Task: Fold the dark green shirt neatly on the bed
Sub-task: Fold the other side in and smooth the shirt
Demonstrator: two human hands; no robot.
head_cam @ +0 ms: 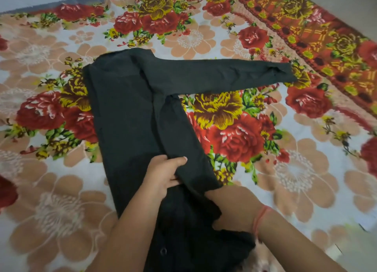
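Dark green shirt (130,112) lies lengthwise on the flowered bedspread (295,169), its collar end away from you and its hem end running down toward your body. Judged from how it lies, you are partway through: the shirt body already looks narrowed into a long strip, one long sleeve (220,74) sticks out flat to the right of the shirt's top end and is not yet folded in, and a second band of cloth (183,141), probably the other sleeve or a turned-over side panel, runs diagonally down the shirt's right edge. What is left, as far as you can tell, is to lay that band flat, bring the outstretched sleeve across, and fold the strip up end to end. Your left hand (163,176) sits on the lower middle of the shirt, fingers curled closed around the near edge of the diagonal band, so it has a grip on the cloth. Your right hand (220,223) is buried in bunched fabric at the shirt's lower right corner; only the wrist with its red thread (260,218) shows, so you cannot tell how open it is or whether it grips anything.
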